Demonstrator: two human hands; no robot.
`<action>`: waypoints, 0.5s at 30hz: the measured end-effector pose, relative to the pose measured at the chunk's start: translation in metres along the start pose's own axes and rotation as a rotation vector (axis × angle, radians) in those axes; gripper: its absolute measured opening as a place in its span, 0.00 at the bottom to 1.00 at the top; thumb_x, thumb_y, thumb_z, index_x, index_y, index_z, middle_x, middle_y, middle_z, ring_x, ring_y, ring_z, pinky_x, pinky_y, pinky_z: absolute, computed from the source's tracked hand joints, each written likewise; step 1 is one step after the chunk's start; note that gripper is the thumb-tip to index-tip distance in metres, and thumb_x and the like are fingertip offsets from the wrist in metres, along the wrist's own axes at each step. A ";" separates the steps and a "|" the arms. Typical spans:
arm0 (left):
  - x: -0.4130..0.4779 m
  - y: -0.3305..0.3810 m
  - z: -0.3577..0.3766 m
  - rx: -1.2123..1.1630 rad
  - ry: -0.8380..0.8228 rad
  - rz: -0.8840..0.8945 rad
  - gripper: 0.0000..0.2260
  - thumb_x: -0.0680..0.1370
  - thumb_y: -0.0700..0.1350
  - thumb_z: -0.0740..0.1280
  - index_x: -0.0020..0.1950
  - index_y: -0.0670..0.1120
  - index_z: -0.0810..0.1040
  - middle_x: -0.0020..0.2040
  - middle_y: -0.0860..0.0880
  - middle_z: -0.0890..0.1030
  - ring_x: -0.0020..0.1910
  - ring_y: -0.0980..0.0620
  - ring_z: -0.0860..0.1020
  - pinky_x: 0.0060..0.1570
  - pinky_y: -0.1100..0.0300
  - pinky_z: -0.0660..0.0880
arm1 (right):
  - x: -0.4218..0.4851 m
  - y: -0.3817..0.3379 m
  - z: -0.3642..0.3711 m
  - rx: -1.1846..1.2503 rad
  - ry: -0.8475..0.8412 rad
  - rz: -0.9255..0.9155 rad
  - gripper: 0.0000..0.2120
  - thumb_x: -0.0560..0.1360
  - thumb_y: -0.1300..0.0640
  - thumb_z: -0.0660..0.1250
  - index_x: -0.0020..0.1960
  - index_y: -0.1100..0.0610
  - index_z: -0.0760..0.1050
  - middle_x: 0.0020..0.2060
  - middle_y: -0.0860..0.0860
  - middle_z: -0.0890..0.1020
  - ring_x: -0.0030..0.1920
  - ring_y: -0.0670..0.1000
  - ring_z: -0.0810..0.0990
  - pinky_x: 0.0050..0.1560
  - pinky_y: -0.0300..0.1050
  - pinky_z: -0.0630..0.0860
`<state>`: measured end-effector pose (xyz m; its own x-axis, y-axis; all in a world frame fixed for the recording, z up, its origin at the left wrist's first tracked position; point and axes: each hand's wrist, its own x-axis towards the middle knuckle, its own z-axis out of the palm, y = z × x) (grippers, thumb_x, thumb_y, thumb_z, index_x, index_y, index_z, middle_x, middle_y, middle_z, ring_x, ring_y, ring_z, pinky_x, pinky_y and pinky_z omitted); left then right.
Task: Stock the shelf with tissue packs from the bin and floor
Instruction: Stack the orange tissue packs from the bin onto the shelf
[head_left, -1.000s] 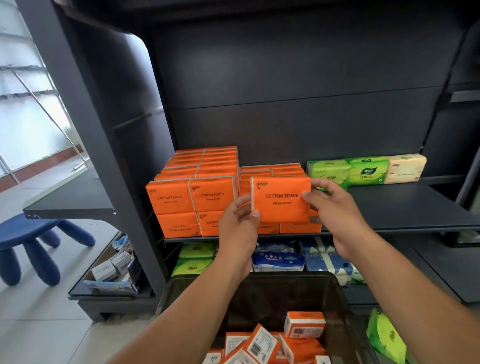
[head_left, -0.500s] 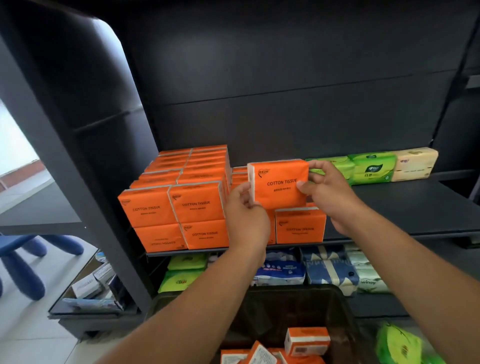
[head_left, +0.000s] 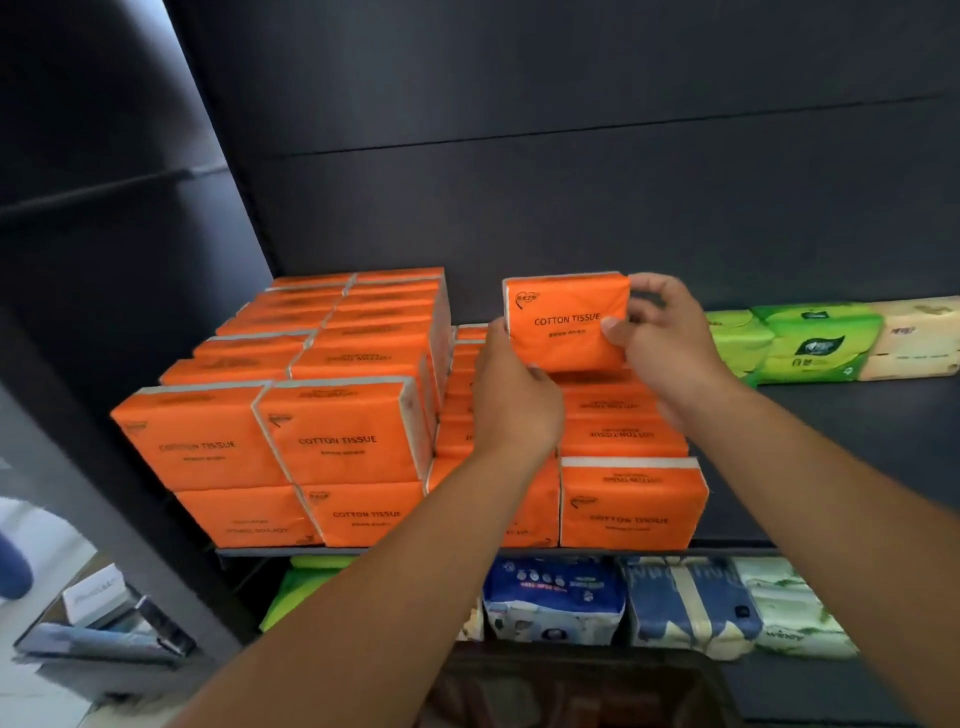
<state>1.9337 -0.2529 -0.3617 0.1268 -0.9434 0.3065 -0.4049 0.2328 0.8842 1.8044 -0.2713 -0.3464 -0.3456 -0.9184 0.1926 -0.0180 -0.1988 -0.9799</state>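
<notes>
An orange "COTTON TISSUE" pack (head_left: 566, 322) stands upright at the back of the right-hand orange row on the dark shelf (head_left: 841, 415). My left hand (head_left: 511, 395) grips its lower left edge. My right hand (head_left: 662, 343) pinches its right edge, thumb on the front. To the left, stacked orange packs (head_left: 332, 436) stand two layers high. Lower orange packs (head_left: 631, 501) lie in front, under my arms. The dark bin (head_left: 582, 691) shows only its rim at the bottom; its contents are out of view.
Green packs (head_left: 810, 343) and a cream pack (head_left: 917, 335) line the shelf's back right. Blue, white and green packs (head_left: 685, 605) fill the shelf below. A dark side panel (head_left: 130, 260) bounds the left. A low side shelf with small boxes (head_left: 98, 603) lies at lower left.
Both hands have carried the orange pack up and back, from the shelf's front to the rear of the right-hand row. The view has moved closer to the shelf, and the bin's contents have dropped from sight.
</notes>
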 end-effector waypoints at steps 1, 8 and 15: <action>0.008 -0.005 0.002 0.063 -0.016 -0.011 0.17 0.77 0.36 0.60 0.64 0.48 0.72 0.58 0.48 0.79 0.60 0.49 0.76 0.61 0.53 0.73 | 0.011 0.003 0.005 -0.007 -0.006 -0.009 0.16 0.78 0.69 0.65 0.58 0.51 0.70 0.52 0.50 0.83 0.51 0.48 0.82 0.52 0.44 0.78; 0.036 -0.024 0.006 0.404 -0.138 -0.107 0.34 0.78 0.45 0.63 0.79 0.41 0.50 0.76 0.40 0.62 0.75 0.39 0.62 0.73 0.44 0.60 | 0.068 0.028 0.044 -0.094 -0.042 -0.006 0.17 0.77 0.66 0.68 0.57 0.47 0.70 0.53 0.48 0.83 0.54 0.48 0.82 0.57 0.48 0.79; 0.040 -0.032 0.011 0.753 -0.311 -0.133 0.26 0.82 0.52 0.54 0.77 0.42 0.61 0.77 0.38 0.59 0.76 0.36 0.54 0.76 0.43 0.47 | 0.086 0.043 0.076 -0.124 -0.055 -0.004 0.19 0.76 0.69 0.68 0.61 0.53 0.70 0.52 0.52 0.82 0.53 0.51 0.82 0.55 0.50 0.81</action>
<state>1.9420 -0.3010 -0.3818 0.0052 -1.0000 0.0065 -0.9169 -0.0022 0.3991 1.8451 -0.3852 -0.3676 -0.2930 -0.9358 0.1959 -0.1361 -0.1620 -0.9774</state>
